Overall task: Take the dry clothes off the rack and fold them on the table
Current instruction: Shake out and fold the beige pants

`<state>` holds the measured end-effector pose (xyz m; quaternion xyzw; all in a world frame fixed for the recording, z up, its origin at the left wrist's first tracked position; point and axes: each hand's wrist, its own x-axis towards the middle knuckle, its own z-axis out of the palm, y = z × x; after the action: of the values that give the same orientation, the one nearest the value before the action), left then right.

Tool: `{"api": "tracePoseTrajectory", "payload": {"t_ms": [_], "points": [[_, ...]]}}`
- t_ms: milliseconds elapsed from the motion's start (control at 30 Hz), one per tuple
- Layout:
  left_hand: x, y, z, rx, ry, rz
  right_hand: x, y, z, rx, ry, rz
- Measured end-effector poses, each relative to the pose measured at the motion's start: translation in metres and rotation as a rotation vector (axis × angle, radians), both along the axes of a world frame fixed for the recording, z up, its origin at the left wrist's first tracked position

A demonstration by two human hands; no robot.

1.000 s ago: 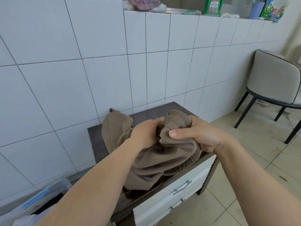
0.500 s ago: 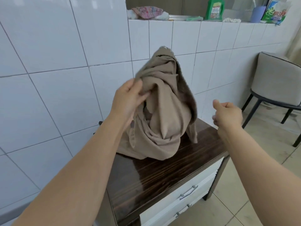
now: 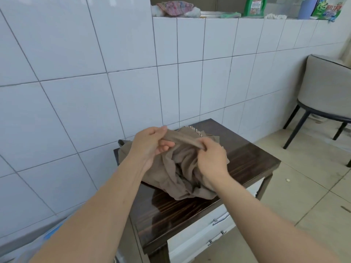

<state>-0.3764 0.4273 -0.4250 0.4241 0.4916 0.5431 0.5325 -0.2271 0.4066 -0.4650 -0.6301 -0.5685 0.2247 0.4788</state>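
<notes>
Head view, centre of the frame: both hands hold one stretch of a tan garment (image 3: pixel 176 171) just above a dark wooden table (image 3: pixel 252 158). The left hand (image 3: pixel 150 144) pinches the raised edge of the cloth between thumb on top and curled fingers (image 3: pixel 166 146) beneath, and the right hand (image 3: pixel 212 158) grips the same edge a little to the right, fist closed round the fabric with knuckles toward the camera. Between the two hands the edge runs as a short taut band. Below it the rest of the garment hangs and bunches in loose folds, its lower part resting crumpled on the tabletop at mid-frame; a strip of patterned trim (image 3: pixel 193 130) shows at its far side, near the wall. What kind of garment it is cannot be told.

Both bare forearms reach in from the bottom of the frame. The table has a glossy dark top, and white drawers (image 3: pixel 205 236) with metal handles sit under it at lower centre. It stands against a white tiled wall (image 3: pixel 76 73) that fills the left and upper frame. Along the ledge at the top edge lie a folded patterned cloth (image 3: pixel 174 7), a green detergent bottle (image 3: pixel 254 5), a blue cup (image 3: pixel 306 7) and a green packet (image 3: pixel 328 7). At the right edge a grey upholstered chair (image 3: pixel 326 92) on black legs stands on the beige tiled floor (image 3: pixel 303 186), well apart from the table.
</notes>
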Motion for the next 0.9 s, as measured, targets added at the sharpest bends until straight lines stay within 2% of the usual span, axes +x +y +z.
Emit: {"api": "tracePoseTrajectory", "payload": {"t_ms": [67, 100, 167, 200, 267, 333, 367, 400, 433, 500, 533, 600, 667, 767, 800, 900], "points": [[-0.005, 0.0, -0.011, 0.089, 0.137, -0.016, 0.007, 0.009, 0.017, -0.108, 0.369, 0.0], [-0.005, -0.002, -0.015, 0.118, 0.291, -0.076, 0.008, 0.014, 0.024, -0.174, 0.559, 0.026], [0.003, -0.002, -0.027, 0.143, 0.676, -0.161, 0.009, 0.018, 0.035, -0.291, 0.762, 0.078], [0.007, -0.001, -0.035, 0.182, 0.836, -0.157, 0.01, 0.019, 0.042, -0.32, 0.807, 0.089], [0.011, -0.005, -0.041, 0.24, 1.026, -0.033, 0.016, 0.018, 0.052, -0.309, 0.865, 0.121], [0.008, -0.005, -0.039, 0.229, 1.158, 0.131, 0.028, 0.015, 0.064, -0.176, 0.846, 0.131], [0.0, -0.001, -0.038, 0.186, 1.184, 0.161, 0.038, 0.014, 0.067, -0.068, 0.755, 0.095], [-0.007, 0.003, -0.035, 0.13, 1.15, 0.163, 0.048, 0.014, 0.068, 0.032, 0.558, 0.038], [-0.013, 0.007, -0.029, 0.045, 1.029, 0.148, 0.059, 0.017, 0.065, 0.107, 0.293, -0.031], [-0.017, 0.013, -0.019, -0.124, 0.51, 0.041, 0.076, 0.022, 0.052, 0.099, -0.16, -0.142], [-0.014, 0.01, -0.014, -0.205, 0.257, -0.007, 0.079, 0.02, 0.044, 0.054, -0.28, -0.19], [-0.007, 0.003, -0.013, -0.331, -0.039, -0.014, 0.073, 0.009, 0.029, 0.129, -0.33, -0.24], [0.0, 0.001, -0.016, -0.417, -0.144, 0.014, 0.058, -0.006, 0.018, 0.242, -0.261, -0.066], [0.006, -0.002, -0.017, -0.459, -0.189, 0.013, 0.035, -0.022, -0.004, 0.122, -0.311, 0.411], [0.007, -0.004, -0.016, -0.463, -0.2, -0.006, 0.034, -0.018, -0.015, 0.093, -0.372, 0.493], [0.007, -0.01, -0.012, -0.44, -0.203, -0.102, 0.041, -0.001, -0.037, -0.103, -0.587, 0.427]]}}
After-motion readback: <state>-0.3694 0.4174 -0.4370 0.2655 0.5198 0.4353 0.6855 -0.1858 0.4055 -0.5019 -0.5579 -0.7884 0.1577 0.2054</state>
